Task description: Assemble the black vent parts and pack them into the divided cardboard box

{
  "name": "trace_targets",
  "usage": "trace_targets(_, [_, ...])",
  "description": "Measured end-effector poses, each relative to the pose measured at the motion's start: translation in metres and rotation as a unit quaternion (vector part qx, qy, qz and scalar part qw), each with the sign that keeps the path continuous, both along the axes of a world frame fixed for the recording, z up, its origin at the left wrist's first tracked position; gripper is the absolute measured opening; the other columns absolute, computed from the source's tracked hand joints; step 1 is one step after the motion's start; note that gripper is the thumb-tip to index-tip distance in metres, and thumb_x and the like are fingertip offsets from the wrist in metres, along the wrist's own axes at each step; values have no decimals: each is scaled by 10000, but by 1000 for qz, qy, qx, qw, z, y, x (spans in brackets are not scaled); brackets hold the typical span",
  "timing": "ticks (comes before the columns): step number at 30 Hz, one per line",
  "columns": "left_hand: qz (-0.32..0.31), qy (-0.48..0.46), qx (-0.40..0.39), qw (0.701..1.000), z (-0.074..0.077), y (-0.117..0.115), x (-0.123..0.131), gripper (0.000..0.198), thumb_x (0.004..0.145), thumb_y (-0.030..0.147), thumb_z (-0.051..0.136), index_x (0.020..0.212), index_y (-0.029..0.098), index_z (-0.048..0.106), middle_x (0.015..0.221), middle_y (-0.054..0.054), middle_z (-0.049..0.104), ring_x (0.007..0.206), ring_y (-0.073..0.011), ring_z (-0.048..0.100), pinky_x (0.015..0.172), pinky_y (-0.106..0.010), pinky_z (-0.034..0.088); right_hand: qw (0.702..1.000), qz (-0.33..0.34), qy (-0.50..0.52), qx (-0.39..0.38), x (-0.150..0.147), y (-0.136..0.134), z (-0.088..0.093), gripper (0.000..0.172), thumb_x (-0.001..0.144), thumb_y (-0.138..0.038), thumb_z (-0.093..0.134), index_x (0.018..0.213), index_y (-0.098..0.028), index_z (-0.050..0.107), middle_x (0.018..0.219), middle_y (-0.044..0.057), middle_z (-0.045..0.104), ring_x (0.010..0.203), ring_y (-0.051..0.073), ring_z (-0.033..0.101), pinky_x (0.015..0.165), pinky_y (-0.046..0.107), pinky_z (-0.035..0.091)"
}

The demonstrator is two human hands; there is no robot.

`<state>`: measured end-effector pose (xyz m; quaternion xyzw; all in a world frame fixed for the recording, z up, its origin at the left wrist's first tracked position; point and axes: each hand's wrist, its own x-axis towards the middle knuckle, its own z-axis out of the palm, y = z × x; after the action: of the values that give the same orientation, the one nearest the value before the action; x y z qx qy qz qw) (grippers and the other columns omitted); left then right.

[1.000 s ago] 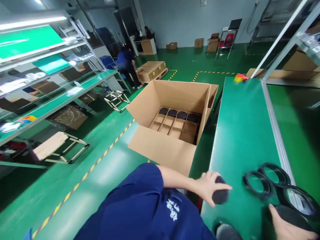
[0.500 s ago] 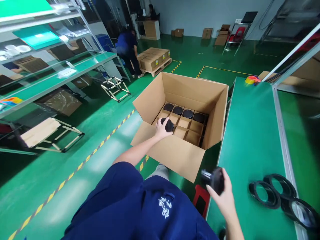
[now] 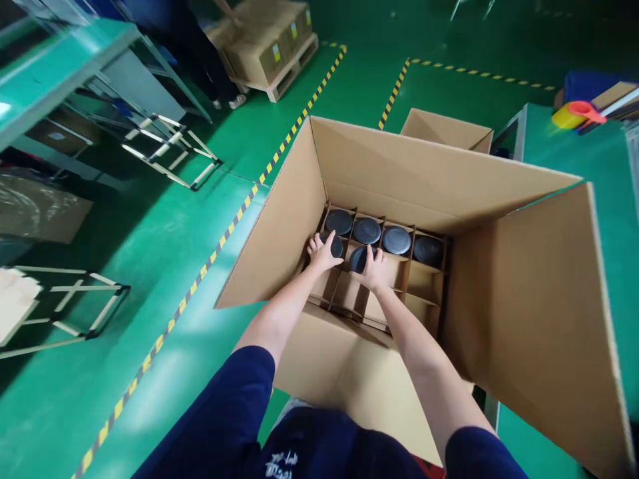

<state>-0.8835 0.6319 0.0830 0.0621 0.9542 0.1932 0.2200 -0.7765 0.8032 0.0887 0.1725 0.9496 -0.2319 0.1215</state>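
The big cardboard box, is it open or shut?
Open: the cardboard box has flaps folded outward, and the left hand and right hand reach inside to dark round discs.

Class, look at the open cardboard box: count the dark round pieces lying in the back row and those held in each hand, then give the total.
Dark round pieces in the back row: 4
Held in the left hand: 1
Held in the right hand: 1
Total: 6

Green epoxy floor [image 3: 150, 219], yellow-and-black tape line [image 3: 214, 249], wooden pallet of cartons [image 3: 294, 73], green workbench [image 3: 609, 166], yellow tape roll [image 3: 566, 118]
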Motion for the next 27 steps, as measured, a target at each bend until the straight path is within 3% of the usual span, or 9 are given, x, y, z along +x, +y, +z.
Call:
trace_targets(3, [-7, 3, 8, 1000, -26, 2, -6, 1147, 664, 495, 900, 1633, 322, 312, 1696, -202, 125, 1539, -509, 144, 1208, -639, 190, 997, 36, -65, 28, -29, -1, -27, 1230, 740, -739, 718, 1641, -77, 204, 1636, 328, 199, 1501, 487, 238, 1203, 642, 189])
trace_targets(7, [-39, 13, 38, 998, -52, -1, 9, 798, 946, 545, 584, 1638, 239, 330, 1740, -187, 39, 1604, -415, -1, 1256, -626, 81, 994, 76, -71, 39, -24, -2, -59, 1068, 894, -726, 562, 1654, -64, 209, 1700, 296, 91, 1579, 437, 76, 1249, 622, 98])
trace_targets(10, [-75, 15, 28, 997, -66, -8, 21, 743, 988, 544, 501, 1640, 229, 333, 1754, -158, 18, 1615, -370, -64, 1267, -626, 14, 996, 61, -33, 54, -6, -8, -76, 885, 1002, -625, 441, 1661, -76, 223, 1719, 264, 64, 1595, 395, 56, 1266, 600, 84])
trace_targets(14, [-112, 30, -43, 992, -73, -12, 15, 753, 999, 572, 472, 1651, 236, 299, 1751, -168, 47, 1619, -355, -50, 1268, -633, 32, 997, 26, -31, 65, -5, -16, -87, 766, 1040, -533, 427, 1670, -141, 239, 1735, 198, 97, 1608, 357, 62, 1263, 641, 38])
trace_targets(17, [-129, 31, -92, 987, -63, -5, 8, 745, 1004, 550, 483, 1647, 213, 309, 1736, -219, 68, 1614, -386, 18, 1257, -654, 76, 996, -15, -75, 43, -21, -20, -69, 755, 1035, -498, 483, 1669, -164, 249, 1736, 177, 117, 1610, 357, 75, 1261, 656, 63])
trace_targets(21, [-124, 30, -121, 984, -33, 0, 9, 743, 998, 539, 464, 1627, 161, 345, 1717, -267, 89, 1599, -433, 67, 1201, -738, 131, 998, -42, -54, -17, -23, -23, -12, 784, 1001, -553, 558, 1638, -159, 327, 1720, 187, 197, 1591, 373, 167, 1256, 579, 234])
trace_targets(23, [-96, 7, -143, 985, -34, 3, 0, 775, 978, 607, 409, 1616, 170, 363, 1720, -254, 97, 1601, -424, 52, 1185, -759, 127, 1000, 0, -2, -23, -13, -14, 7, 723, 1002, -583, 546, 1568, -147, 435, 1651, 193, 368, 1549, 327, 300, 1248, 514, 294])
trace_targets(25, [-62, 10, -167, 984, -45, 10, -11, 801, 947, 650, 330, 1625, 223, 347, 1737, -196, 65, 1605, -396, 59, 1203, -731, 127, 993, 89, -4, -76, 15, 5, 23, 540, 1018, -507, 565, 1451, -185, 558, 1478, 146, 594, 1379, 269, 541, 1153, 424, 440])
trace_targets(27, [-122, 28, -113, 986, -48, 19, -15, 847, 883, 652, 332, 1630, 254, 326, 1745, -155, 17, 1576, -485, 106, 1145, -812, 170, 973, 163, 14, -162, 69, 27, 47, 407, 1054, -432, 523, 1346, -169, 632, 1314, 110, 707, 1216, 196, 659, 1054, 293, 503])
